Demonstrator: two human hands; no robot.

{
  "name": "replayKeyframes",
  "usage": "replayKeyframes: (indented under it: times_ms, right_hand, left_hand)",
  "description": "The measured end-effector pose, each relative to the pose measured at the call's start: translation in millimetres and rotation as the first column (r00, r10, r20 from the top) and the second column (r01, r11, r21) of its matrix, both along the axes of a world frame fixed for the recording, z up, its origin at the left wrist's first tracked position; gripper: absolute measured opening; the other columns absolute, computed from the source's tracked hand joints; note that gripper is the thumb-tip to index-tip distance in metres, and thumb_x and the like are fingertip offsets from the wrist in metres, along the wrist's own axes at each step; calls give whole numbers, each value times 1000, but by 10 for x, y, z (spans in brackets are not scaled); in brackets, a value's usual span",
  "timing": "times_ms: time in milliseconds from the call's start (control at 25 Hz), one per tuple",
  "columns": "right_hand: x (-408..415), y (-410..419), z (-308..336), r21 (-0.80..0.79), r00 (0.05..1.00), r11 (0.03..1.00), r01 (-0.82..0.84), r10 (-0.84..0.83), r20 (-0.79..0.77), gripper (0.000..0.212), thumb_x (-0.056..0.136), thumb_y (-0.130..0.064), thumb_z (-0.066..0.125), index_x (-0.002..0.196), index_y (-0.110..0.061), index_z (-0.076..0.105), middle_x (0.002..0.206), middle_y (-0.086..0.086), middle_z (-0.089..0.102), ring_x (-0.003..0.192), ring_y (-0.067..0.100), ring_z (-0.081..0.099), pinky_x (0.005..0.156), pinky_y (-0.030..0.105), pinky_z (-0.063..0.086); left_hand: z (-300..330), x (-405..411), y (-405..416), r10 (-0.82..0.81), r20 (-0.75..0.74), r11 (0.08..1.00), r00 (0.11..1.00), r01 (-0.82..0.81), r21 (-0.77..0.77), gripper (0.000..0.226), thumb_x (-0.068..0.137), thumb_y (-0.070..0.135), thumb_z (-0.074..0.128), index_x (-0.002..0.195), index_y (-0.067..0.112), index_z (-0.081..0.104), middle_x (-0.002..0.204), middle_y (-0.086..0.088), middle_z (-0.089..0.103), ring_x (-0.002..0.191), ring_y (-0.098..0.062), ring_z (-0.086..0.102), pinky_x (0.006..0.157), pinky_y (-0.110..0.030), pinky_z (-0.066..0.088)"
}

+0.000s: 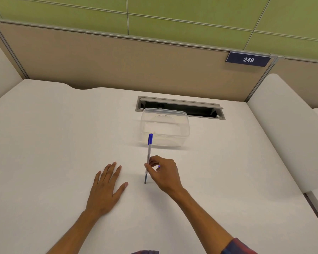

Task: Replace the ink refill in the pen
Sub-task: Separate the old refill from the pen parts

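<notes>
R hand (163, 171) pinches pen (148, 158) upright, tip on desk (62, 134) just before clear tub (165, 129), prob. to steady it; L hand (106, 186) flat, fingers straight, left of pen.

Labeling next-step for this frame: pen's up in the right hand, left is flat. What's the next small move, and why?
Probably bring the left hand, flat on the desk, up to grip the pen; the right hand alone pinches it upright, and opening it likely needs two hands.
</notes>
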State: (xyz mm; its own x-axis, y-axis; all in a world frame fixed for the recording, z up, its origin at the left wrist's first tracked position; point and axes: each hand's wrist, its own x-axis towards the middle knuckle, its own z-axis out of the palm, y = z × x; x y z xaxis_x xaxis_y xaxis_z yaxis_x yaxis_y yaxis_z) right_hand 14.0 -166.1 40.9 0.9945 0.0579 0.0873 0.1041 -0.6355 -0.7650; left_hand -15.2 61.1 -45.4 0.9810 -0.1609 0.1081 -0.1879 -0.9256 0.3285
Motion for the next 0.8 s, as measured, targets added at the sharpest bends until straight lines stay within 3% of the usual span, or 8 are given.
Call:
replayKeyframes:
  times_ms: [320, 560, 800]
  right_hand:
    - [56, -5, 102, 19, 999, 999, 36, -36, 24, 14, 87, -32, 67, 93, -21, 72, 85, -10, 77, 82, 6, 71, 74, 29, 58]
    - [15, -38, 187, 35, 996, 996, 87, -88, 8, 13, 83, -36, 70, 88, -24, 73, 80, -14, 75, 82, 2, 70, 75, 25, 55]
    - [-5, -54, 226, 176, 990, 976, 127, -135, 35, 13, 83, -35, 73, 86, -23, 73, 75, -19, 71, 81, 0, 70, 72, 30, 58]
  left_hand:
    - [5, -3, 5, -2, -6, 1000, 1000, 2, -7, 73, 92, 67, 18, 149, 24, 31, 158, 0, 26, 145, -16, 19, 116, -25, -5]
    - [9, -8, 6, 1, -15, 1000, 1000, -1, -3, 72, 92, 67, 18, 149, 23, 32, 158, -1, 27, 145, -17, 20, 116, -25, -5]
    - [15, -3, -3, 2, -17, 1000, 1000, -2, -7, 73, 92, 67, 18, 149, 24, 31, 158, 0, 26, 145, -16, 20, 116, -26, -4]
